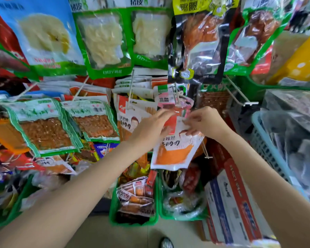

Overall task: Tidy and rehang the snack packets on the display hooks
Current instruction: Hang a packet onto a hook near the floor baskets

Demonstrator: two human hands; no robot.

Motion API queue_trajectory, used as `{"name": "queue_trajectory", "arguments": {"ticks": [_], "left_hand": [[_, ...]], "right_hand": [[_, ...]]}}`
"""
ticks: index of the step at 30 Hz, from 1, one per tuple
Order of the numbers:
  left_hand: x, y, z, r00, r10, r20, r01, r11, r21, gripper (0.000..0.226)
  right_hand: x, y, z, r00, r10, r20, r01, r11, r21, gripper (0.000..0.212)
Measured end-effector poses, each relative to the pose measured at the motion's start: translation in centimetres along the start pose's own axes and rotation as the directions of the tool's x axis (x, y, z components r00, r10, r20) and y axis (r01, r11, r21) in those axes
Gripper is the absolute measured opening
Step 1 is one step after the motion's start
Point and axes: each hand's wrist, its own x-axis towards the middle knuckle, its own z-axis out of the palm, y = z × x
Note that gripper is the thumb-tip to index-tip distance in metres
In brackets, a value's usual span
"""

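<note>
An orange-and-white snack packet (175, 151) hangs tilted in the middle of the rack, its top close to the tip of a white display hook (177, 99). My left hand (150, 126) grips the packet's upper left edge. My right hand (202, 120) pinches its top right corner. Whether the packet's hole sits on the hook I cannot tell, as my fingers hide it. A matching packet (131, 120) hangs on the neighbouring hook to the left.
Green-edged packets (43, 126) hang at the left, larger bags (104, 42) in the row above. An empty white hook (240, 93) juts out at the right. Green bins (132, 221) of loose snacks stand on the floor, a cardboard box (234, 203) and a blue basket (268, 149) beside them.
</note>
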Motion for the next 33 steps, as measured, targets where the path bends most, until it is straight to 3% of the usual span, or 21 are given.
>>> {"name": "queue_trajectory", "arguments": {"ticks": [7,12,18,24,27,33], "left_hand": [[-3.0,-1.2,6.4,0.947,-0.113,0.300,0.167,0.973,-0.161,0.020],[-3.9,-3.3,11.8,0.841,-0.197,0.505,0.263,0.963,-0.063,0.014],[-1.8,-5.4,18.2,0.810,-0.281,0.515,0.347,0.937,-0.036,0.017],[1.0,-7.3,23.9,0.786,-0.322,0.527,0.374,0.928,0.008,0.022],[2.6,-8.9,26.2,0.770,-0.339,0.541,0.405,0.914,-0.003,0.024],[4.9,-10.4,28.2,0.831,-0.407,0.380,0.478,0.871,-0.111,0.020]], "right_hand": [[-3.6,5.0,5.2,0.961,0.167,0.220,-0.171,0.985,-0.002,0.007],[-3.6,10.7,10.7,0.927,0.243,0.284,-0.270,0.961,0.059,0.011],[-1.4,16.7,14.2,0.900,0.357,0.249,-0.396,0.909,0.129,0.017],[1.1,21.2,16.3,0.885,0.397,0.244,-0.429,0.898,0.096,0.022],[2.7,23.4,17.8,0.876,0.426,0.226,-0.466,0.869,0.165,0.023],[5.5,24.8,17.7,0.923,0.354,0.152,-0.376,0.914,0.152,0.026]]}}
